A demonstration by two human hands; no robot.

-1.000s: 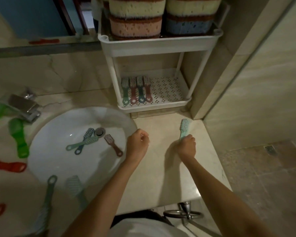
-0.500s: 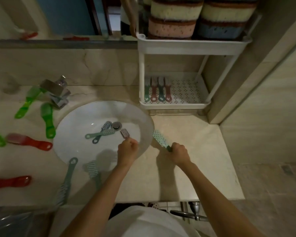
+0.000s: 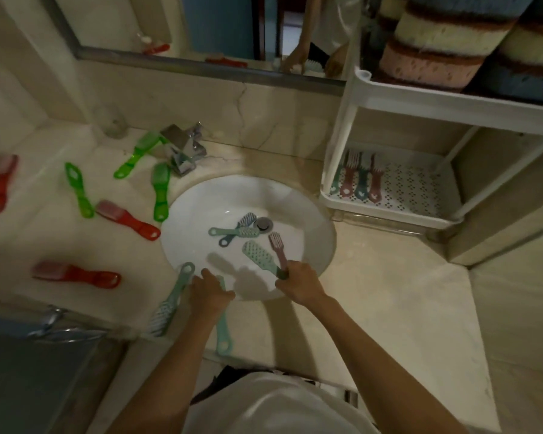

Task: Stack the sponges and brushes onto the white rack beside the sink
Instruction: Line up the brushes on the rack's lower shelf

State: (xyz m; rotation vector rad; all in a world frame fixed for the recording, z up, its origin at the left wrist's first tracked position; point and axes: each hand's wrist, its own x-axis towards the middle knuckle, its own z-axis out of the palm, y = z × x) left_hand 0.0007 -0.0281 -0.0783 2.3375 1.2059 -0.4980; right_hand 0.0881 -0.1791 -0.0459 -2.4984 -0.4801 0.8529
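Fingers (image 3: 291, 272) of the right hand (image 3: 300, 286) are clenched round two handles at once: the mint brush (image 3: 257, 255) and the mauve brush (image 3: 278, 247), both heads fanning up and away over the near side of the sink (image 3: 314, 214). Left hand (image 3: 209, 292) lies on top of a second mint brush (image 3: 224, 335) at the counter's front edge. It hides the head, so I cannot tell whether the fingers have closed on it. That brush runs near-to-far, handle loop toward the person's body. Grey-green brush (image 3: 170, 303) lies just left of it, untouched. White rack (image 3: 386, 211) stands up and to the right, well apart from both hands, with the right hand nearer. Shelved brushes (image 3: 359, 178) there lie heads to the wall, so the held pair probably needs little turning to match. Drain brushes (image 3: 235, 231) wait in the basin.
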